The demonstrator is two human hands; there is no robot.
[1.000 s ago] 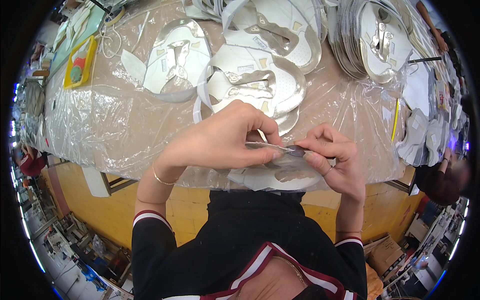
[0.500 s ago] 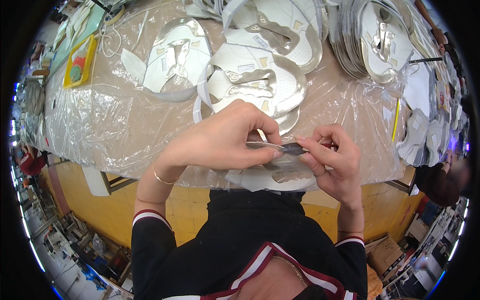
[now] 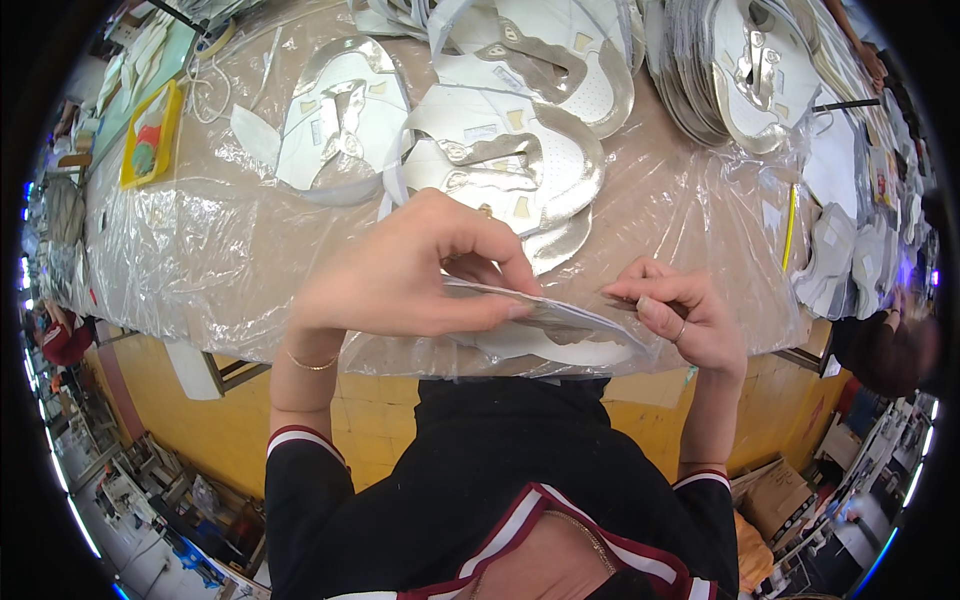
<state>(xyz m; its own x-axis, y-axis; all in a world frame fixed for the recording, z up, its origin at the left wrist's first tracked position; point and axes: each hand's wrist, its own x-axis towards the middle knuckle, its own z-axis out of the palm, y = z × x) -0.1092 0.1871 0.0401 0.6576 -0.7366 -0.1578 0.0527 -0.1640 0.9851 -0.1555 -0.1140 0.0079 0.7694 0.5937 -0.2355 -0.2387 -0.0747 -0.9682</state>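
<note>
since the earlier frames the right hand [image 3: 685,322] has slid a little outward along the edge of the piece, and the small dark thing seen at its fingertips half a second ago no longer shows; the left hand [image 3: 400,275] has barely shifted. going left to right: a yellow tray [image 3: 150,135] sits at the far left of the tabletop [image 3: 180,250], which is wrapped in crinkled clear plastic over brown board. next lies a single flat white-and-silver cut piece [image 3: 340,120], curved like a horseshoe, with small tan patches on it. the left hand's grip is closed, thumb under and fingers over, pinching the near end of a thin flat silver-grey piece [image 3: 560,320] held just above the tabletop's front edge. behind it a loose stack of like pieces [image 3: 510,150] overlaps, matte white with shiny metallic borders. the right hand pinches the other end of the same piece, fingers curled shut on its edge, a ring on one finger. farther right a tall, tight pile of the same shapes [image 3: 740,70] leans on edge, then a yellow pencil [image 3: 790,225]. judging by the piles, many pieces are cut and stacked, and this one is mid-handling; how many remain i cannot tell.
</note>
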